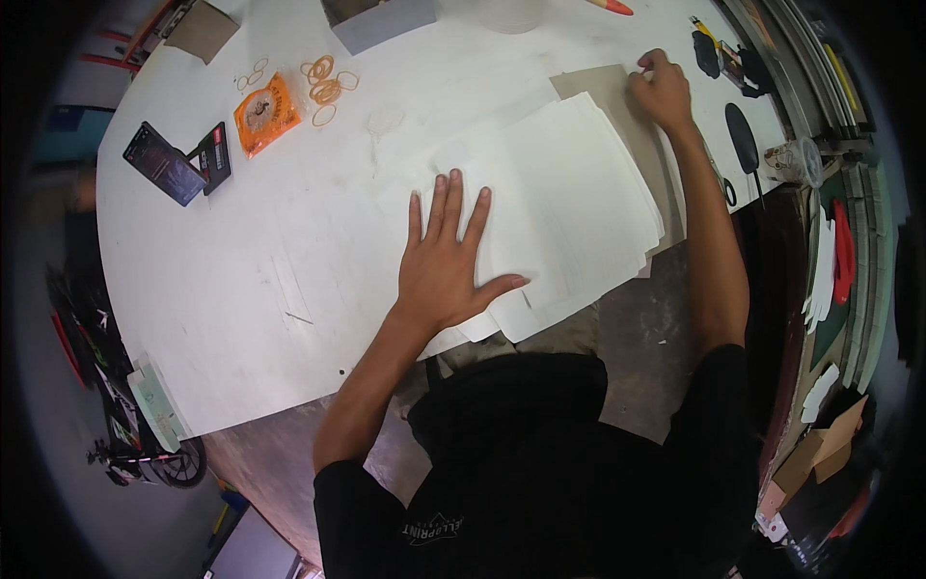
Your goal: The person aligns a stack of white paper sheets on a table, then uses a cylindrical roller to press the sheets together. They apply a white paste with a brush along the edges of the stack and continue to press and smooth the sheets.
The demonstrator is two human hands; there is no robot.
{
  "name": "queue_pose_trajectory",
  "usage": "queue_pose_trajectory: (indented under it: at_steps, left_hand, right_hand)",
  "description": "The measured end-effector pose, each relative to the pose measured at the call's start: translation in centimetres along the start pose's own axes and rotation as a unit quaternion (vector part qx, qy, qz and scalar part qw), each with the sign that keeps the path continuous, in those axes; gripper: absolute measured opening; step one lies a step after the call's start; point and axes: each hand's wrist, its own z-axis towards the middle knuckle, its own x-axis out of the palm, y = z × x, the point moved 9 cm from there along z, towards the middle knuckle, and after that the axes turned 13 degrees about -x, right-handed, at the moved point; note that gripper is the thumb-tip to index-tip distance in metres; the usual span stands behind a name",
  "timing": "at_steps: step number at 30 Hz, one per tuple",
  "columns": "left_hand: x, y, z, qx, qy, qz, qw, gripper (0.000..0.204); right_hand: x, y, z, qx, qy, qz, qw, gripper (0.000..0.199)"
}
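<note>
A fanned stack of white paper sheets (569, 212) lies on the white table at its near edge. My left hand (442, 265) is pressed flat with fingers spread, on the stack's left part and the tabletop beside it. Under the stack, a grey-brown cardboard sheet (612, 101) shows along the far and right sides. By the far right corner of that cardboard is my right hand (664, 95), its fingers curled in. Whatever those fingers may hold is hidden. My right forearm passes over the cardboard's right edge.
Farther left are an orange packet (267, 116), rubber bands (326, 87) and a phone (166, 164) leaning on a dark stand. A grey box (381, 24) sits at the back. Scissors (725, 188), a black paddle-shaped tool (741, 140) and a clear plastic cup (796, 161) lie right.
</note>
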Motion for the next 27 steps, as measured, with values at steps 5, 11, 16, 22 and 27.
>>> queue_pose_trajectory:
  at_steps: [5,11,16,22,27]
  left_hand:
    - [-4.6,1.8,-2.9,-0.047,-0.094,-0.062,0.993,0.113]
    - [-3.1,11.0,-10.3,-0.392,-0.138,-0.463,0.783,0.088]
    - [-0.1,9.3,-9.0,-0.379,-0.093,-0.653,0.649,0.084]
    - [-1.1,6.5,-8.0,-0.357,-0.1,-0.607,0.703,0.089]
    - [-1.6,11.2,-10.6,-0.389,-0.158,-0.642,0.642,0.07]
  right_hand:
    - [-2.1,1.9,-3.0,-0.107,-0.141,0.057,0.983,0.041]
    - [-2.9,7.7,-10.7,0.117,0.106,0.221,0.962,0.068]
    - [1.5,11.1,-13.5,0.177,0.16,0.335,0.911,0.104]
    - [3.0,24.1,-16.1,0.034,0.226,0.528,0.818,0.071]
    - [-1.4,28.0,-16.9,-0.062,0.216,0.533,0.816,0.066]
